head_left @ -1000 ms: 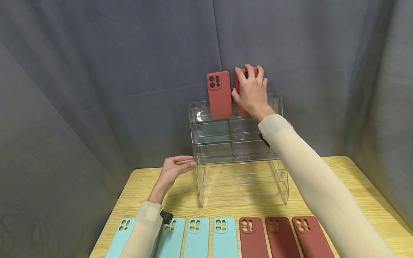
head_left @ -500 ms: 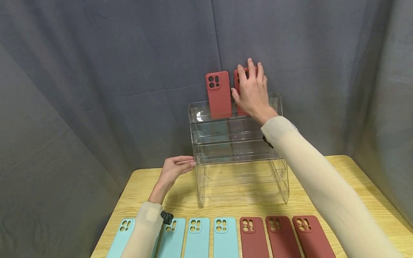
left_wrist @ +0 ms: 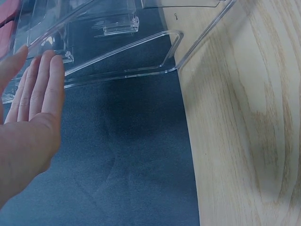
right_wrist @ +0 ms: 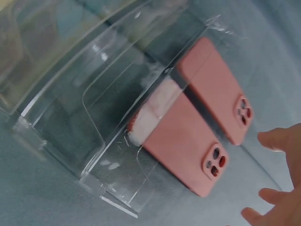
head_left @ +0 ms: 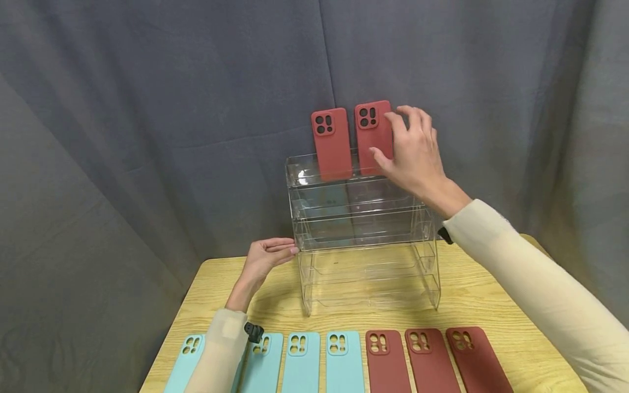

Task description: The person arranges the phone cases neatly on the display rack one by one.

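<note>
Two red phone cases stand on the top tier of a clear acrylic rack (head_left: 368, 213), leaning back. The left one (head_left: 332, 147) and the right one (head_left: 367, 150) sit side by side with a narrow gap. My right hand (head_left: 416, 155) hovers at the right case's edge, fingers spread and loosely bent, holding nothing. In the right wrist view its fingertips are apart from the nearer case (right_wrist: 186, 136). My left hand (head_left: 259, 262) touches the rack's left side with straight fingertips. In the left wrist view those fingers (left_wrist: 51, 87) lie against the clear side panel, thumb apart.
Along the wooden table's (head_left: 221, 278) front lie several light-blue phone cases (head_left: 301, 365) and three dark red ones (head_left: 388, 363). My left sleeve partly covers the blue cases at left. A grey curtain (head_left: 196, 109) hangs close behind the rack.
My right hand has let go of the right red case and moved right and slightly down, uncovering it. The case stays leaning on the top tier. My left hand has not moved.
</note>
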Action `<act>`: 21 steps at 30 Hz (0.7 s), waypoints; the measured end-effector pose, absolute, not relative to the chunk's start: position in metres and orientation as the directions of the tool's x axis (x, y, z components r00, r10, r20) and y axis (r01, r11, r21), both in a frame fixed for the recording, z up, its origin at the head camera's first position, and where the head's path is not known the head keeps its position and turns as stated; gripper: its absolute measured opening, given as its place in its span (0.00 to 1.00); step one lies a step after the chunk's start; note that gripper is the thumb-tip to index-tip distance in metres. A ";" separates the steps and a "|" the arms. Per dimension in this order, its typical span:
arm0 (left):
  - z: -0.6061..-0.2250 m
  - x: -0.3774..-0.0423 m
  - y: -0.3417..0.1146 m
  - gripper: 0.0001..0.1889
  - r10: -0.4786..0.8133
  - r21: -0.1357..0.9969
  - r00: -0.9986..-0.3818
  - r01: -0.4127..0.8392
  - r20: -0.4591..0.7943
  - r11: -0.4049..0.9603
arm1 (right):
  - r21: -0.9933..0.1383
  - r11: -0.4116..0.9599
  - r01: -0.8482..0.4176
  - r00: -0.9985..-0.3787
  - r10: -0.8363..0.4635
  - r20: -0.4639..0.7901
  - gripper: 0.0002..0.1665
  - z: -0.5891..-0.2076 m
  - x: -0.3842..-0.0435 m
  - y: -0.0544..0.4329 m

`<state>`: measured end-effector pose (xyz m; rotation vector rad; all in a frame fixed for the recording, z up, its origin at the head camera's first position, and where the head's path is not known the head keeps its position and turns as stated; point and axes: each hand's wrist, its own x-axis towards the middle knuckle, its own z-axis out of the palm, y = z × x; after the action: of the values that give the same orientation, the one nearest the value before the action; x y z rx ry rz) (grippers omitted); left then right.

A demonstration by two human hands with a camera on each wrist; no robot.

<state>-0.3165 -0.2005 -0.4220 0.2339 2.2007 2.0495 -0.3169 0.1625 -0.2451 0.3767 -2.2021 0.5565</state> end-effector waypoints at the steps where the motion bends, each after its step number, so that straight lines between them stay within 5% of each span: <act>1: -0.422 -0.316 -0.201 0.20 0.197 0.997 -0.980 0.029 0.015 0.069 | -0.278 0.852 -0.444 -0.631 -0.077 0.772 0.38 -0.247 -0.310 0.166; 10: -0.420 -0.314 -0.206 0.22 0.196 0.997 -0.980 0.037 0.023 0.066 | -0.354 0.804 -0.478 -0.705 -0.111 0.701 0.37 -0.276 -0.254 0.193; 21: -0.423 -0.311 -0.205 0.22 0.199 0.997 -0.980 0.032 0.017 0.074 | -0.336 0.810 -0.481 -0.735 -0.163 0.658 0.36 -0.356 -0.194 0.230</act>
<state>-0.3113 -0.2048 -0.4231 0.2396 2.2079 2.0436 -0.1943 0.2305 -0.3562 0.4724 -2.3617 0.6594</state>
